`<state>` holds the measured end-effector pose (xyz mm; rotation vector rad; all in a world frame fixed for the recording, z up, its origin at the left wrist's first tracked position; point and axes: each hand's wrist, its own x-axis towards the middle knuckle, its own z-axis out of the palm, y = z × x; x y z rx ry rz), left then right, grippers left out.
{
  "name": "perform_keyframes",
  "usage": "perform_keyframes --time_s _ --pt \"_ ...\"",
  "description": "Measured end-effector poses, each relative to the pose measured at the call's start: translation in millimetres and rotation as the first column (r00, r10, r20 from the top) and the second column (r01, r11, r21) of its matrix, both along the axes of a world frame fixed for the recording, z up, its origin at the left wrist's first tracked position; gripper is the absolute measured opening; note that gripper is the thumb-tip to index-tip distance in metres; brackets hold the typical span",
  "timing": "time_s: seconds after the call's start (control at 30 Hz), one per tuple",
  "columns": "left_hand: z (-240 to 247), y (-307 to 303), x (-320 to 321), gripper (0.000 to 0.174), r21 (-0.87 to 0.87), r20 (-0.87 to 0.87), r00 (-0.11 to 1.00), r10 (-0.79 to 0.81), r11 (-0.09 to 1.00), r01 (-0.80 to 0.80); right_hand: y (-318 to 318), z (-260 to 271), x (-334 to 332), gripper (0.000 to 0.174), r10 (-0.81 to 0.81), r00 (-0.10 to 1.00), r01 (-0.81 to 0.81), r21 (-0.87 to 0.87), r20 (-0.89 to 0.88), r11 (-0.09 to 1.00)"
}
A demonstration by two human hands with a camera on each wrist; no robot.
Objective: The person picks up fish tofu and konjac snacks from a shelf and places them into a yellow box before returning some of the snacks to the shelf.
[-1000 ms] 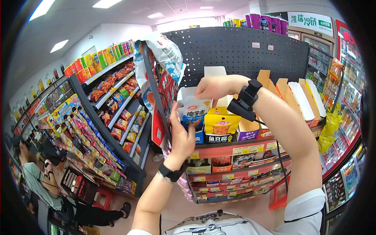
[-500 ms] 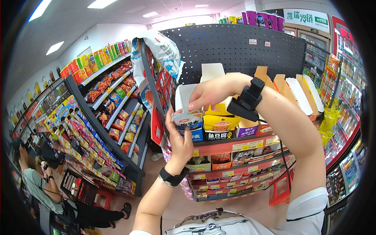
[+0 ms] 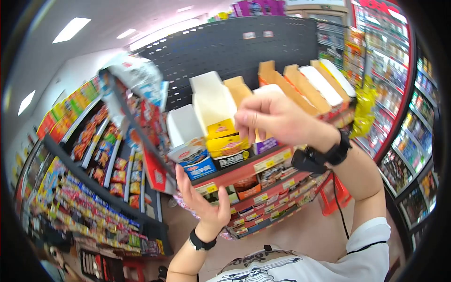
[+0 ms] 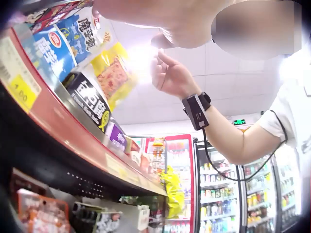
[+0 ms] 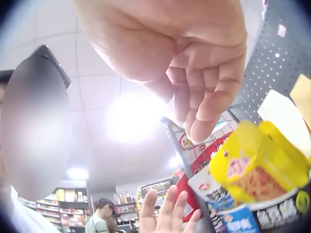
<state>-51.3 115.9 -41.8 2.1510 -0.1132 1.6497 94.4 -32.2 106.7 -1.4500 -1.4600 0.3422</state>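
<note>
My left hand [image 3: 205, 204] hangs in front of the shelf edge with its fingers extended and nothing in it. Just above its fingertips, a white-and-blue snack pouch [image 3: 189, 151] stands in an open blue display box [image 3: 201, 169]. To the right of that, yellow pouches [image 3: 228, 145] of fish tofu fill a box with a black front [image 3: 233, 159]. My right hand [image 3: 277, 117] is raised over the shelf, fingers loosely bent and bare in the right wrist view. In the head view it overlaps the purple box [image 3: 266, 144] and the cartons behind.
Opened cardboard cartons [image 3: 305, 89] line the top shelf to the right, before a dark pegboard [image 3: 206, 42]. A big white-and-blue bag [image 3: 134, 75] hangs at the left end. Yellow bags [image 3: 364, 108] hang at the right end. A red stool [image 3: 337, 197] stands low right.
The head view has swung right, so the shelf sits further left. My left hand has let go of the white-and-blue pouch and lowered. My right hand has moved right, away from that box.
</note>
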Motion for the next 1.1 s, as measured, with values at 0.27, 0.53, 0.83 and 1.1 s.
perform_keyframes --time_s 0.27,0.53,0.83,1.1 --pt "-59.4 -30.7 -2.7 0.026 -0.213 -0.302 0.778 -0.551 0.834 0.509 -74.5 -156.8 -46.1 0.03 -0.305 0.746 0.124 -0.326 -0.592 0.937" --pt "-88.1 -123.3 32.7 0.035 -0.506 -0.511 0.241 -0.825 0.515 0.692 -118.0 -252.2 -79.1 0.014 -0.604 0.758 0.562 -0.225 -0.244 0.796" --pt "-105.5 -232.6 80.8 0.037 -0.628 -0.569 -0.059 -0.82 0.387 0.675 -236.2 -269.4 -55.2 0.015 -0.726 0.668 0.663 -0.314 -0.163 0.68" --pt "-119.8 -371.9 144.1 0.025 -0.631 -0.587 -0.245 -0.772 0.247 0.735 -381.0 -288.2 -24.0 0.015 -0.816 0.572 0.767 -0.295 -0.087 0.57"
